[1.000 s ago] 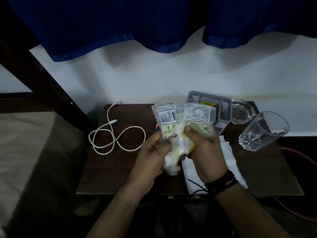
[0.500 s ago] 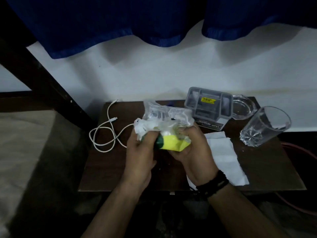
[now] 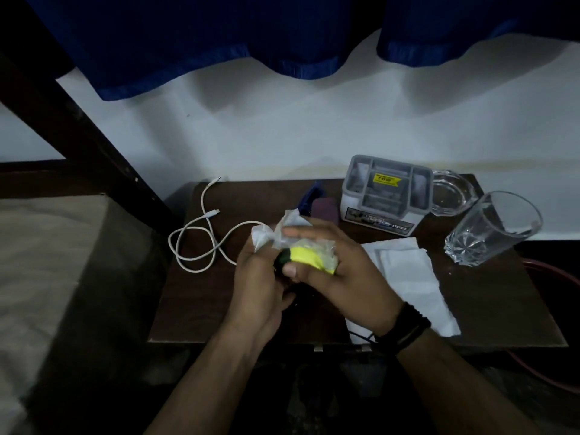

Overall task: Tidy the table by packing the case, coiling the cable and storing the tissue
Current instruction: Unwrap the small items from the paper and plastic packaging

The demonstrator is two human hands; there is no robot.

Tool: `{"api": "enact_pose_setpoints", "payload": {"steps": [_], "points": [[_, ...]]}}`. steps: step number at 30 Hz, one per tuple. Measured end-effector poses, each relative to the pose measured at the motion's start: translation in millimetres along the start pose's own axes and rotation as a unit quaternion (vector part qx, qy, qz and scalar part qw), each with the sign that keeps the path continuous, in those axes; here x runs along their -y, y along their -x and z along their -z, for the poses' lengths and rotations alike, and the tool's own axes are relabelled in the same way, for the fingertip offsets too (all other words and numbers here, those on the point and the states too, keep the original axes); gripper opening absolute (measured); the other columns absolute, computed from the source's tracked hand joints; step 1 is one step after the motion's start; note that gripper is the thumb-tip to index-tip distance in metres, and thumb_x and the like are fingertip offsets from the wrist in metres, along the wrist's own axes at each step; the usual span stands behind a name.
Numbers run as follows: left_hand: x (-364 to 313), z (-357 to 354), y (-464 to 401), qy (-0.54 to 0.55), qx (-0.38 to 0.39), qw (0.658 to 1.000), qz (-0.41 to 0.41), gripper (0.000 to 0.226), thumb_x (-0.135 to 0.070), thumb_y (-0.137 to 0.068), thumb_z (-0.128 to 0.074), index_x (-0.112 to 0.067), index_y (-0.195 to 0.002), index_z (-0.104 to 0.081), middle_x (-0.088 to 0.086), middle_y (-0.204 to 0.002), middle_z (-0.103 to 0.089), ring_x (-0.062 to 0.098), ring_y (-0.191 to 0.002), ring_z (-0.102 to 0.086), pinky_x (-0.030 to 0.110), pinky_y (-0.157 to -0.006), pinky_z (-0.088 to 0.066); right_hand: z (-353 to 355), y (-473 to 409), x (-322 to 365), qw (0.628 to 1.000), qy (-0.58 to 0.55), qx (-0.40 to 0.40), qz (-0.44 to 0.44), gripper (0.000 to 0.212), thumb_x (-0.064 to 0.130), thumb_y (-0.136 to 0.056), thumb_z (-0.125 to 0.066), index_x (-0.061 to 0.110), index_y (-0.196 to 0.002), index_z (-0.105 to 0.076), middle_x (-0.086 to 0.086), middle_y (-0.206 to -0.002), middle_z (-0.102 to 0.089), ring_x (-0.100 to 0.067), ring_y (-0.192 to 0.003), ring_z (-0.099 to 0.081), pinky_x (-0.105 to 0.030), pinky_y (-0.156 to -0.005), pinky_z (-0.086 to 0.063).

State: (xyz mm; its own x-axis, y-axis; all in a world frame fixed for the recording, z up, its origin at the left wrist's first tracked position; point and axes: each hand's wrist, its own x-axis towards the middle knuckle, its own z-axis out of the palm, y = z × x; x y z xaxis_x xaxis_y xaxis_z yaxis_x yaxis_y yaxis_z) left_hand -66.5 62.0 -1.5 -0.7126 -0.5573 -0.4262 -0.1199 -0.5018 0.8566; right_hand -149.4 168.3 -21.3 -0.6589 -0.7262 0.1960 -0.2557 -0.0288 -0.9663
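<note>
I think I am only at the start. My left hand [image 3: 262, 277] and right hand [image 3: 339, 271] both squeeze one crinkly packet [image 3: 301, 249] over the table [image 3: 219, 309] middle. One cable [image 3: 201, 243] lies loose by the left edge. One tissue [image 3: 408, 277] lies flat near the right edge. One case [image 3: 387, 193] sits open at the back edge, beside one glass [image 3: 492, 229].

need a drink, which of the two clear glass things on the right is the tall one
The faceted clear glass tumbler at the table's right edge is the tall one. The shallow clear glass dish sits low behind it, beside the grey plastic case.
</note>
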Motion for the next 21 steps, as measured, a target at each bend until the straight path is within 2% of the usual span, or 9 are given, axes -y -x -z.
{"api": "enact_pose_setpoints", "payload": {"steps": [3,6,8,10,13,15,18,20,21], "points": [[-1.8,-4.0,5.1,-0.02,0.042,0.998,-0.037,0.033,-0.035,-0.084,-0.06,-0.034,-0.117,-0.062,-0.005,-0.112,-0.076,0.019,-0.102,-0.072,0.044,-0.089,-0.046,5.7,-2.2,8.6,0.991,-0.114,-0.041,-0.05,0.025,0.002,-0.091,-0.069,0.004,-0.116,-0.068,-0.01,-0.119,-0.073,-0.027,-0.113,-0.069,-0.048,-0.1,-0.055],[-1.7,-6.9,10.1,-0.04,0.063,0.99,-0.121,0.038,-0.04,-0.085,-0.062,-0.029,-0.12,-0.06,-0.013,-0.109,-0.076,0.007,-0.1,-0.072,0.023,-0.073,-0.056,13.3,-3.2,13.3,0.947,-0.267,-0.101,-0.145,0.022,-0.008,-0.09,-0.06,0.006,-0.103,-0.07,-0.012,-0.102,-0.075,-0.035,-0.106,-0.072,-0.055,-0.099,-0.055],[-0.2,-7.0,8.6,-0.056,0.065,0.982,-0.167,0.04,-0.035,-0.086,-0.061,-0.023,-0.124,-0.061,-0.009,-0.112,-0.074,0.01,-0.104,-0.071,0.014,-0.073,-0.053,15.5,-4.5,9.8,0.925,-0.307,-0.144,-0.171,0.024,-0.006,-0.085,-0.059,0.012,-0.09,-0.073,-0.011,-0.093,-0.073,-0.032,-0.096,-0.073,-0.058,-0.095,-0.054],[4.2,-6.6,6.7,-0.108,0.067,0.97,-0.208,0.038,-0.031,-0.092,-0.068,-0.019,-0.127,-0.062,-0.003,-0.121,-0.071,0.015,-0.114,-0.067,0.02,-0.085,-0.053,16.6,-5.5,8.0,0.915,-0.316,-0.183,-0.173,0.01,0.009,-0.08,-0.07,0.013,-0.088,-0.075,-0.008,-0.089,-0.074,-0.031,-0.089,-0.073,-0.052,-0.085,-0.057],[15.1,-6.1,5.4,-0.224,0.071,0.931,-0.278,0.039,-0.036,-0.097,-0.058,-0.019,-0.132,-0.06,-0.005,-0.131,-0.065,0.011,-0.125,-0.06,0.033,-0.101,-0.051,13.7,-9.4,8.1,0.908,-0.305,-0.215,-0.192,0.066,0.057,-0.078,-0.077,0.003,-0.115,-0.072,-0.022,-0.114,-0.074,-0.043,-0.109,-0.07,-0.058,-0.098,-0.054],[22.2,-7.2,4.1,-0.307,0.063,0.885,-0.344,0.038,-0.031,-0.102,-0.048,-0.018,-0.136,-0.059,-0.005,-0.135,-0.06,0.013,-0.13,-0.054,0.038,-0.108,-0.045,7.8,-10.2,12.0,0.907,-0.315,-0.201,-0.194,0.084,0.075,-0.076,-0.068,0.002,-0.118,-0.071,-0.029,-0.124,-0.068,-0.047,-0.121,-0.062,-0.065,-0.107,-0.044],[28.3,-10.5,7.6,-0.342,0.051,0.855,-0.387,0.042,-0.031,-0.105,-0.04,-0.014,-0.141,-0.055,-0.003,-0.139,-0.057,0.015,-0.134,-0.051,0.039,-0.111,-0.042,1.5,-7.5,9.4,0.924,-0.264,-0.191,-0.198,0.065,0.079,-0.076,-0.06,0.021,-0.102,-0.075,-0.01,-0.114,-0.074,-0.035,-0.114,-0.068,-0.056,-0.107,-0.047],[29.2,-11.2,12.0,-0.34,0.083,0.849,-0.396,0.052,-0.04,-0.104,-0.043,-0.009,-0.145,-0.05,-0.002,-0.146,-0.053,0.016,-0.138,-0.048,0.038,-0.113,-0.04,-0.7,-6.9,9.2,0.935,-0.235,-0.183,-0.194,0.04,0.061,-0.093,-0.056,0.026,-0.081,-0.072,-0.004,-0.087,-0.075,-0.024,-0.087,-0.071,-0.045,-0.091,-0.053],[29.5,-10.8,13.4,-0.342,0.105,0.843,-0.402,0.061,-0.047,-0.103,-0.044,-0.006,-0.148,-0.045,0.0,-0.151,-0.049,0.017,-0.141,-0.045,0.037,-0.115,-0.038,-3.1,-8.1,11.0,0.933,-0.233,-0.182,-0.205,0.043,0.052,-0.098,-0.053,0.025,-0.07,-0.071,-0.002,-0.073,-0.071,-0.018,-0.073,-0.069,-0.04,-0.08,-0.053]]}}
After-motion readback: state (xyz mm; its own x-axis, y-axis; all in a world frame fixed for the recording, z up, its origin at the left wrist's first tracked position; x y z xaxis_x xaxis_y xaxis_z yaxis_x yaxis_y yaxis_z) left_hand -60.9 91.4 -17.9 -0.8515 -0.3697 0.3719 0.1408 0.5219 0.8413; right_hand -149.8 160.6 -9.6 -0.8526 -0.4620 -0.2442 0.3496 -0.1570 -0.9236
